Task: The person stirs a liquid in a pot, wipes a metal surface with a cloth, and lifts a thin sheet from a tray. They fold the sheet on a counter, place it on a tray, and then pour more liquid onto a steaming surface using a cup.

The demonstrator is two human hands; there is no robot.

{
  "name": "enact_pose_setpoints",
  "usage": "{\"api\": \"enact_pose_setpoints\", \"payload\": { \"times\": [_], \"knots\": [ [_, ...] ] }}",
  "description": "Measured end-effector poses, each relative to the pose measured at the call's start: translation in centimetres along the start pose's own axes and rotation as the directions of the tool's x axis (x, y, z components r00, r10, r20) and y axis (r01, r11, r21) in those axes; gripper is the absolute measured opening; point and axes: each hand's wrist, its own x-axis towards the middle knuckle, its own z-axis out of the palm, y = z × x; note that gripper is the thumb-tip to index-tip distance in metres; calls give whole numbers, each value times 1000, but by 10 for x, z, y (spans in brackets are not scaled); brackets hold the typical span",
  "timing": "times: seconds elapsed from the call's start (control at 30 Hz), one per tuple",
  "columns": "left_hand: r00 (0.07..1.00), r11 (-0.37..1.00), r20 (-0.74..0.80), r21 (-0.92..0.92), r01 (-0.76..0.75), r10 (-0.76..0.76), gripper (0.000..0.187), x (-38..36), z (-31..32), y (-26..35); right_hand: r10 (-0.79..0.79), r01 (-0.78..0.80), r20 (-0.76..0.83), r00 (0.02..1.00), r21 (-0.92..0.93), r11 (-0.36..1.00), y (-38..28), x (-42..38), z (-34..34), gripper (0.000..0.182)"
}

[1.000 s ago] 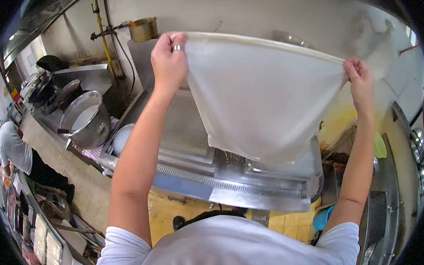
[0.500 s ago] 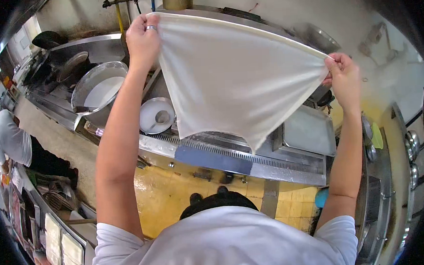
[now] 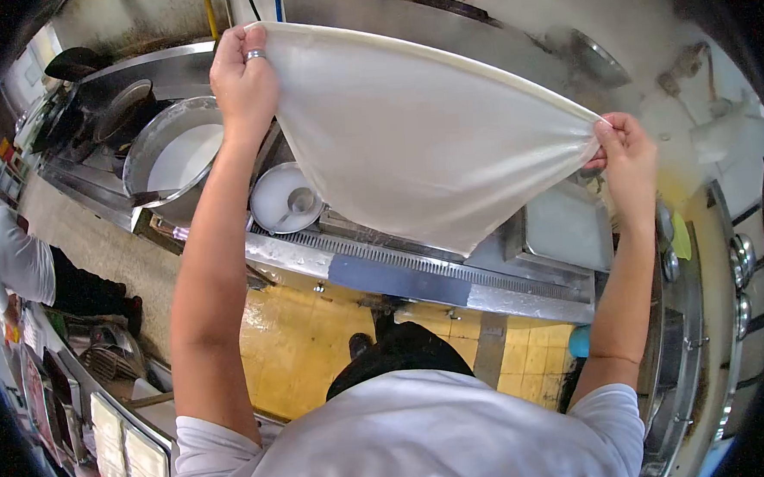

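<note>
A thin, pale, translucent sheet (image 3: 411,142) hangs stretched in the air between both of my raised hands. My left hand (image 3: 242,77), with a ring on one finger, pinches its upper left corner. My right hand (image 3: 627,161) pinches the right corner, lower than the left. The sheet sags to a point above the long steel steamer counter (image 3: 418,275). A flat metal tray (image 3: 567,224) lies on the counter under my right hand.
A large steel pot of white liquid (image 3: 170,159) and a white bowl with a ladle (image 3: 287,200) stand at the left. Another person (image 3: 20,257) in a white shirt bends at the far left. Yellow floor tiles (image 3: 301,346) show below.
The sheet has come lower and swung outward, its bottom now rounder. The view has tilted down, so the counter and pot sit higher in the frame.
</note>
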Motion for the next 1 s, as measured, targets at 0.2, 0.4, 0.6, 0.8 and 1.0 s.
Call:
{"api": "enact_pose_setpoints", "payload": {
  "times": [0.2, 0.4, 0.6, 0.8, 1.0],
  "knots": [
    [999, 999, 31, 29, 29, -30, 28, -8, 7, 3, 91, -91, 0, 996, -37, 995, 3, -10, -3, 15],
    [934, 969, 299, 206, 138, -196, 21, -120, 25, -116, 298, -299, 112, 948, -6, 954, 193, -55, 78, 5],
    [846, 847, 383, 512, 140, -372, 13, -288, 35, -261, 316, -273, 57, 947, -374, 887, 392, -123, 193, 11],
    [847, 736, 301, 661, 147, -438, 14, -280, 78, -275, 333, -312, -31, 943, -436, 844, 423, -85, 222, 13],
    [843, 693, 325, 717, 77, -429, 19, -261, 127, -318, 271, -271, -71, 960, -489, 829, 460, -31, 238, 17]
  ]
}}
